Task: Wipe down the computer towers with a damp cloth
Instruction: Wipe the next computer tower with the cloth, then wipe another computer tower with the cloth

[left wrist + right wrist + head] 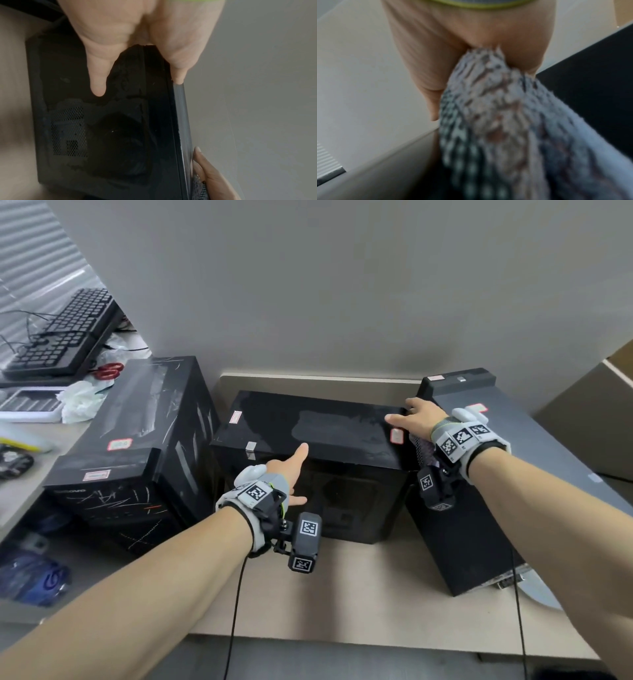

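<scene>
Three black computer towers stand on the table [359, 594]: a scratched left tower [137, 422], a middle tower [308, 433] with damp streaks on its top, and a right tower [479, 491]. My left hand [299, 474] spreads over the middle tower's front top edge, one finger on top and the thumb on the front face [120, 135]. At the middle tower's right top edge, my right hand [404, 412] holds a patterned grey cloth [423, 450], which hangs from the palm between the middle and right towers. The cloth [496, 121] fills the right wrist view and hides the fingers.
A grey wall runs close behind the towers. At the far left lie a black keyboard [68, 333], red scissors [109, 370] and crumpled white paper [80, 402]. Blue-labelled bottles [34, 577] sit low on the left. A cardboard box [589, 419] stands at the right.
</scene>
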The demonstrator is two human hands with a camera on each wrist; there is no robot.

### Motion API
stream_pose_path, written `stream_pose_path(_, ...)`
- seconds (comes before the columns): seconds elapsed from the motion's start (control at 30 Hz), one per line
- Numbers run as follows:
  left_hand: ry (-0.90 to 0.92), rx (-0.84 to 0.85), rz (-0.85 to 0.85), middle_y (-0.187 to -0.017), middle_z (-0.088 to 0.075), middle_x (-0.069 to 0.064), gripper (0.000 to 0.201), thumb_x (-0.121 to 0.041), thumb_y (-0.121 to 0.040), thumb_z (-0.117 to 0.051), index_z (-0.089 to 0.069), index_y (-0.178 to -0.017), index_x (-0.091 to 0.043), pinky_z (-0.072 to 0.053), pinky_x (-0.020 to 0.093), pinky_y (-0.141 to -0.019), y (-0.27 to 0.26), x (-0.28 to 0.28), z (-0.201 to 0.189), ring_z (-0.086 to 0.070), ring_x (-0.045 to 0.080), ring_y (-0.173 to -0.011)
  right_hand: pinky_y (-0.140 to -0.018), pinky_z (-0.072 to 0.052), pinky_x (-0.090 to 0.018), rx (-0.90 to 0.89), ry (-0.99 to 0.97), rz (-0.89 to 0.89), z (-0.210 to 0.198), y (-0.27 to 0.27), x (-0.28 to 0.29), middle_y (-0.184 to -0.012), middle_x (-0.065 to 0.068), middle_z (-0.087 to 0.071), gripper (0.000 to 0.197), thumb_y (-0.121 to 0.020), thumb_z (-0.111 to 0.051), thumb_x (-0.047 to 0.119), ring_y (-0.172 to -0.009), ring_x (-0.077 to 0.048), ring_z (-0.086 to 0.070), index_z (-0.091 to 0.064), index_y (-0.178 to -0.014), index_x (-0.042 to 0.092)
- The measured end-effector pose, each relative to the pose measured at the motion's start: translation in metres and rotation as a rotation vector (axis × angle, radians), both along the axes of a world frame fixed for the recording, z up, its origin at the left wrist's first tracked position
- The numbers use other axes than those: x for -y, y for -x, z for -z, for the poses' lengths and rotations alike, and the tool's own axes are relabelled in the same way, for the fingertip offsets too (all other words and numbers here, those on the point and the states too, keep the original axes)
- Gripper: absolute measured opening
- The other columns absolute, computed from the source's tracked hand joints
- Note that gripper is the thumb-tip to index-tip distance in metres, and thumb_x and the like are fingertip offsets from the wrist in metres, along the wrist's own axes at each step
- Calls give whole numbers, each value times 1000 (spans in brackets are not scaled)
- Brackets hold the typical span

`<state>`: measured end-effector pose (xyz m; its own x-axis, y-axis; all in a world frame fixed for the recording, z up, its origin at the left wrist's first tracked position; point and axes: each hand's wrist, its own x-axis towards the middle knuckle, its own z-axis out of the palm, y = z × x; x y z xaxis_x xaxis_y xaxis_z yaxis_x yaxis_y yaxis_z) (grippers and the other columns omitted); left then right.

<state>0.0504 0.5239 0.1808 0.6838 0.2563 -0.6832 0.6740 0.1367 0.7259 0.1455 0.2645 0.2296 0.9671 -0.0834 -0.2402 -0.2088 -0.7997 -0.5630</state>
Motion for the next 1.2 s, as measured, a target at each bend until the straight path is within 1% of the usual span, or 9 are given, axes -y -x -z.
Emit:
stream_pose_path(0.1, -7, 7, -30, -109, -42, 14, 85, -57, -80, -68, -33, -143, -12, -56, 54, -83, -3, 5, 1, -49, 36, -94, -106, -32, -27, -13, 18, -51, 2, -7, 2, -144, -4, -47, 78, -79, -68, 54, -131, -22, -45, -42, -142, 16)
stream_pose_path(0.2, 24, 0, -58, -133, -42, 21, 80, -51, -81, -71, -36, -141, -13, -55, 58, -81, -3, 8, -2, -50, 40, -114, -94, -36, -25, -3, 31, -68, 4, -5, 3, -135, -5, -54, 69, -80, -68, 54, -123, -24, -52, -49, -135, 16)
stream_pose_path(0.3, 45, -15, -71, -142, -39, 17, 79, -50, -80, -72, -37, -141, -14, -55, 60, -78, -6, 7, -2, -45, 40, -126, -100, -39, -31, -3, 82, -60, 2, 0, 5, -132, -5, -56, 71, -77, -66, 59, -121, -26, -53, -51, -132, 17)
stream_pose_path(0.57, 97, 40, 18, -124, -46, 6, 49, -43, -93, -58, -45, -131, -15, -59, 50, -66, -29, 11, -15, -54, 42, -111, -92, -47, -36, -49, 242, 24, -1, 40, 15, -115, -9, -63, 68, -74, -62, 66, -104, -31, -60, -56, -117, 14)
stream_pose_path(0.67, 85, 47, 202, -128, -54, 6, 62, -50, -84, -67, -48, -130, -14, -59, 51, -64, -33, 27, -14, -56, 38, -110, -91, -48, -38, -60, 253, 79, 1, 60, 18, -108, -7, -64, 66, -74, -57, 67, -98, -30, -61, -54, -116, 16)
stream_pose_path(0.87, 15, 94, 321, -133, -50, 10, 87, -51, -72, -74, -36, -140, -11, -58, 54, -64, -43, 56, -5, -63, 37, -97, -93, -45, -36, -46, 217, 136, 10, 90, 24, -125, -8, -60, 63, -84, -53, 59, -113, -31, -57, -46, -133, 19)
stream_pose_path(1.0, -59, 116, 409, -129, -54, 10, 80, -52, -77, -69, -38, -138, -11, -59, 53, -65, -57, 64, -6, -63, 36, -101, -88, -47, -36, -39, 181, 188, 15, 104, 31, -118, -9, -62, 61, -83, -55, 60, -106, -33, -59, -48, -126, 17)
stream_pose_path(1.13, -103, 155, 449, -129, -56, 7, 104, -67, -51, -70, -40, -138, -18, -58, 55, -66, -77, 65, 10, -64, 36, -101, -85, -47, -36, -19, 159, 214, 14, 108, 34, -113, -7, -62, 58, -82, -59, 60, -103, -31, -60, -50, -119, 17)
stream_pose_path(1.2, -119, 165, 451, -131, -55, 6, 107, -69, -48, -70, -41, -139, -19, -58, 55, -67, -80, 65, 12, -63, 36, -103, -78, -45, -33, -8, 181, 206, 10, 109, 33, -107, -6, -62, 51, -82, -60, 58, -98, -30, -60, -51, -110, 17)
